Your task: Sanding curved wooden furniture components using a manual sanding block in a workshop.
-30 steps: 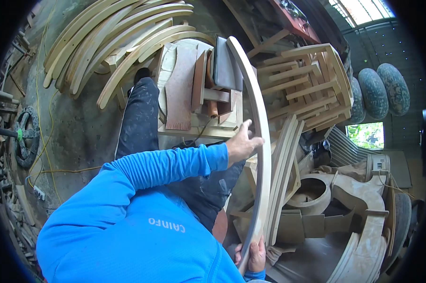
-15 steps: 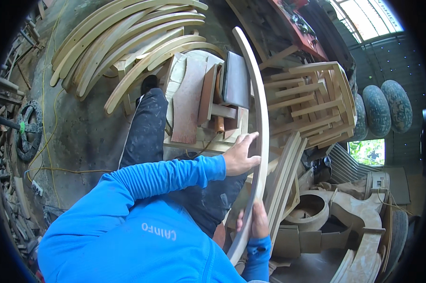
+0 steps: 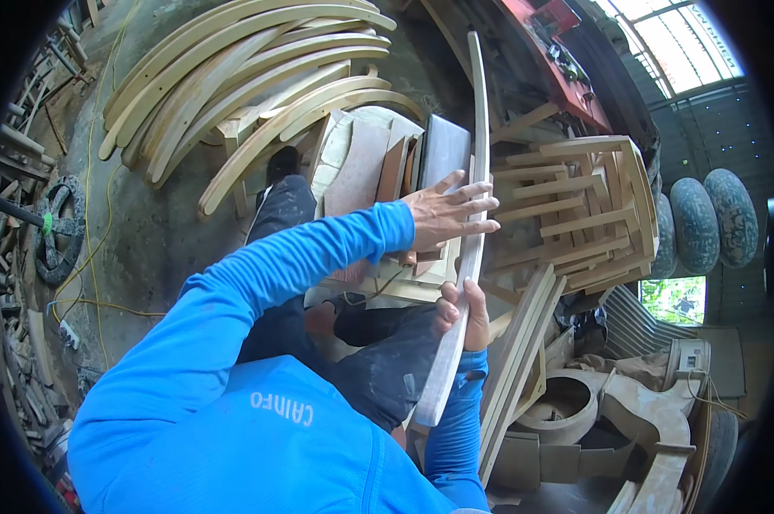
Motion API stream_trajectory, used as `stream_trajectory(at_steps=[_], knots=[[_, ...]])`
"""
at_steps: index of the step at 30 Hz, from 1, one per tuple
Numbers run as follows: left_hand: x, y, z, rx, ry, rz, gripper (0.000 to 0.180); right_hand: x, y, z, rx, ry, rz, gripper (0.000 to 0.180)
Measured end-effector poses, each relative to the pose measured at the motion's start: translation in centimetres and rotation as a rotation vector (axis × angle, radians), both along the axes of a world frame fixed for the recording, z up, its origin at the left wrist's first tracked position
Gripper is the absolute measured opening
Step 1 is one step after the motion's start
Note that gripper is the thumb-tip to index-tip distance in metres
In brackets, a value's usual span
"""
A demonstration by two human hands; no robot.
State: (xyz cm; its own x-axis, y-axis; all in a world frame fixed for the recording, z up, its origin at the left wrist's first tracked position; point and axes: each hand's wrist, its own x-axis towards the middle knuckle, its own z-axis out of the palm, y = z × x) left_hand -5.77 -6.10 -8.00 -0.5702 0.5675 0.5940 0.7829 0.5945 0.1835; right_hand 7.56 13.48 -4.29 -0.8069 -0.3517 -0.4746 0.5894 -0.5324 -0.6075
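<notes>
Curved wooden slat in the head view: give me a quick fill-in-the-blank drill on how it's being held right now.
1. The curved wooden slat is held by ____ hands.
2. The left hand lies on it with fingers ____.
3. The right hand has its grip nearer the slat's ____ end.
4. The sleeves are ____.

Missing words: two; spread; lower; blue

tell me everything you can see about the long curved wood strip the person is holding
The curved wood strip is a long, thin, pale slat of bare wood, bowed gently along its length. It stands roughly upright in view, its top end near the red machine, its lower end by the knee. The left hand lies flat against its middle, fingers spread; the right hand grips it lower down.
</notes>
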Motion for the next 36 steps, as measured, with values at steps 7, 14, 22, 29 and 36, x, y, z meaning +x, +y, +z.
stream_trajectory(at_steps=[7, 14, 22, 29, 36], knots=[[-1.7, 1.7, 1.6, 0.193, 0.176, -0.307, 0.021, -0.7, -0.2, 0.8, -0.419, 0.081, 0.214, 0.069], [4.5, 5.1, 2.9, 0.379, 0.130, -0.207, 0.025, 12.5, 1.7, 3.7, 1.031, 0.921, -0.325, 0.094], [15.8, 9.7, 10.1, 0.587, -0.032, -0.250, 0.010, 21.2, 11.0, 14.7, 1.126, 1.290, -0.647, 0.044], [11.6, 8.3, 12.6, 0.797, -0.040, -0.165, 0.040, 12.4, 6.4, 23.2, 1.244, 1.191, -0.455, 0.049], [7.1, 2.4, 5.4, 0.672, -0.445, 0.203, 0.091, -11.8, -1.8, 10.2, 1.132, 1.351, -0.384, 0.032]])
